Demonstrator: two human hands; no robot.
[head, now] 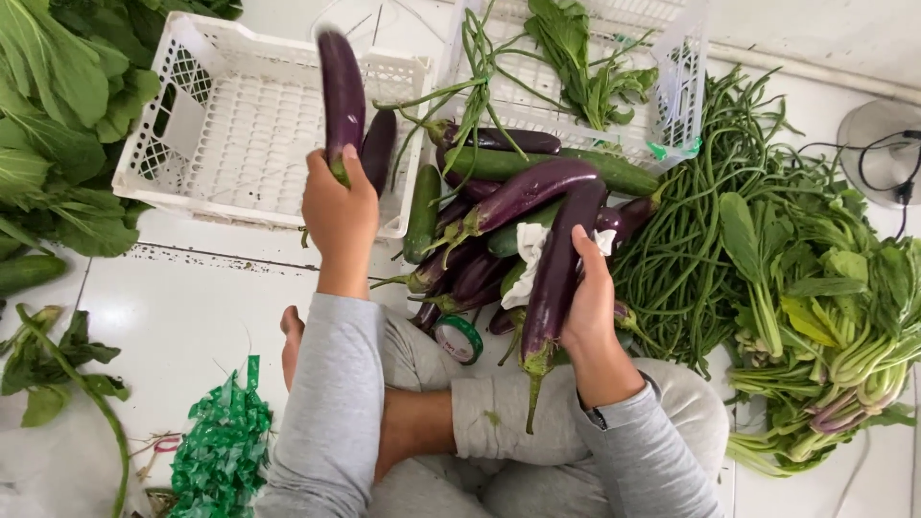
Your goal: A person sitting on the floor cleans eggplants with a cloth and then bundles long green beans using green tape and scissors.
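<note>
My left hand (338, 216) grips a long purple eggplant (342, 91) by its stem end and holds it upright over the near rim of a white plastic crate (144, 144). A second dark eggplant (379, 149) leans on the crate's rim beside it. My right hand (587, 297) holds another long purple eggplant (558, 273) together with a white cloth (528, 251), stem end pointing down toward my lap. Behind it lies a pile of eggplants (518, 192) and green cucumbers (537, 163).
Long green beans (700, 230) and leafy greens (835, 317) are heaped on the right, more leafy greens (58, 115) on the left. A second white crate (672, 86) stands behind the pile. A roll of green tape (459, 338) and a green mesh bag (223, 441) lie near my crossed legs.
</note>
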